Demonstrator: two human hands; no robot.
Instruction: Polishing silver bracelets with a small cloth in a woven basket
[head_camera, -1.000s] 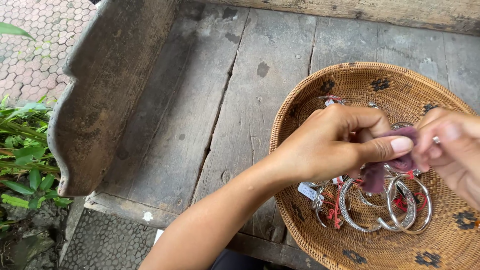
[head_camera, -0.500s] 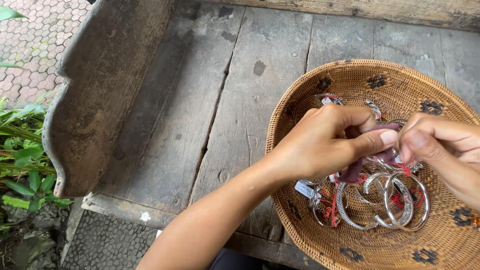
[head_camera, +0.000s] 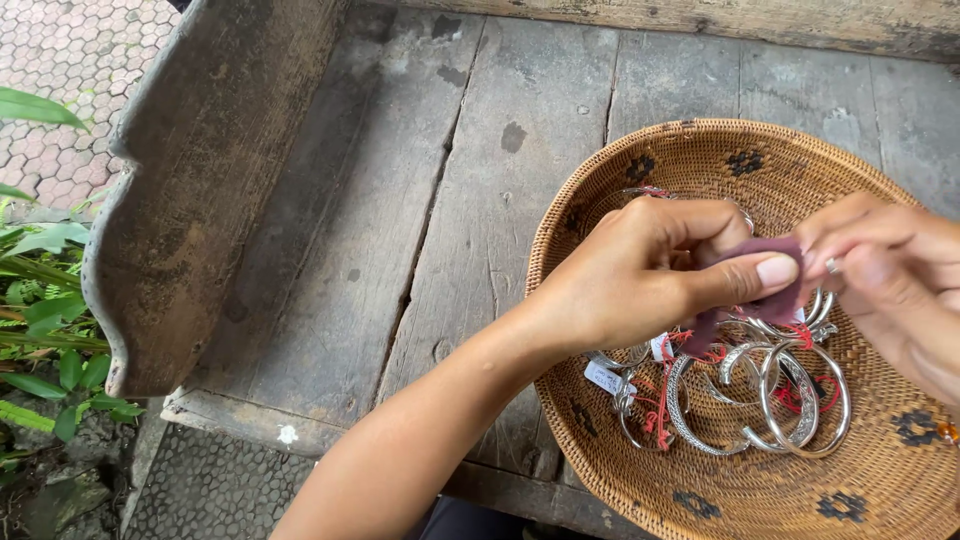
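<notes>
Left hand: the left hand (head_camera: 650, 270) reached in from the lower left over the basket, its thumb and fingers pinching a small purple cloth (head_camera: 760, 290).
Right hand: the right hand (head_camera: 885, 275) came in from the right edge, partly out of view, with its fingers curled and pressed against the same cloth; a bit of silver metal showed at its fingertips, and what exactly it gripped could not be told.
Cloth: it was held between both hands just above the bracelets, with one end hanging down towards them.
Basket: a round, shallow woven basket (head_camera: 700, 150) with dark flower patterns on its wall sat on the right part of the tabletop, its near rim reaching the front edge.
Bracelets: a cluster of silver bangles (head_camera: 790, 400) lay in the bottom of the basket, below and just beside the hands, overlapping one another.
Tags: small white tags (head_camera: 605, 378) and red strings (head_camera: 662, 405) lay among the bangles, on their left side.
Tabletop: the weathered grey wooden tabletop (head_camera: 480, 200) was made of wide planks with gaps between them.
Side board: a raised, curved wooden board (head_camera: 200, 180) stood along its left edge.
Surroundings: green leaves (head_camera: 45, 330) and patterned paving (head_camera: 70, 70) showed beyond that board on the left.
</notes>
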